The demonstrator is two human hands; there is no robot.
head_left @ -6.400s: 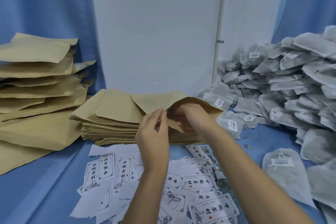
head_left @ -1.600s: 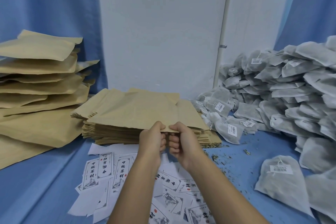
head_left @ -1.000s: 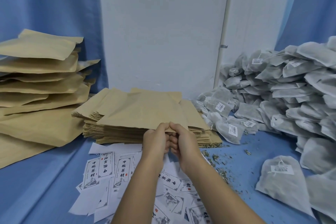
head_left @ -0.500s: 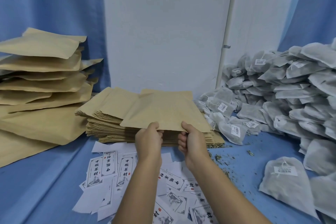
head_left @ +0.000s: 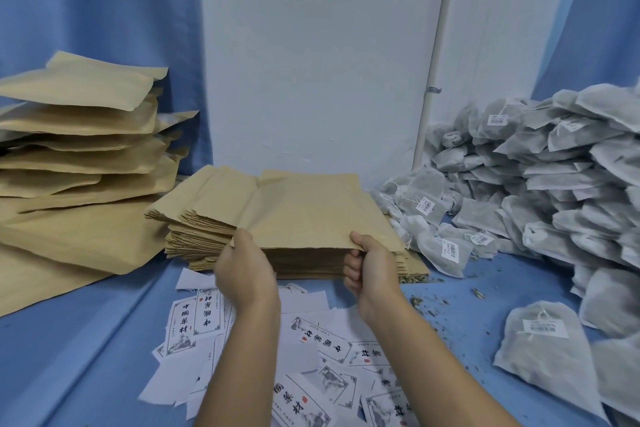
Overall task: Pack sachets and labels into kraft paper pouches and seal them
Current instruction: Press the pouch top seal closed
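while both your hands hold its near edge, the top kraft pouch (head_left: 311,215) sits raised a little off the stack of empty pouches (head_left: 194,236) in the middle of the counter (head_left: 86,340). your left hand (head_left: 246,267) pinches the near left corner, thumb on top, the rest hidden under the paper. your right hand (head_left: 372,265) pinches the same edge further right, thumb above and fingers (head_left: 351,269) curled beneath.

expect the pouch to be light and thin — stiff enough to stay flat when held by one edge, but quick to crease if you squeeze it. its two walls probably cling together. i can't tell whether the mouth has parted. if the opening is at this near edge, as i judge, take one wall in each hand close to the rim and ease them apart instead of tugging at the corners.

the labels (head_left: 322,340) lie loose and overlapping on the counter under your wrists. they are slippery single sheets, so slide one free before lifting it. the sachets (head_left: 554,184) are heaped at your right, with one sachet (head_left: 543,350) lying apart, nearer you. they look soft and bulgy, and crumbs on the cloth suggest they shed — grip one by its body, not its string tag. packed pouches (head_left: 79,135) pile up at your left.
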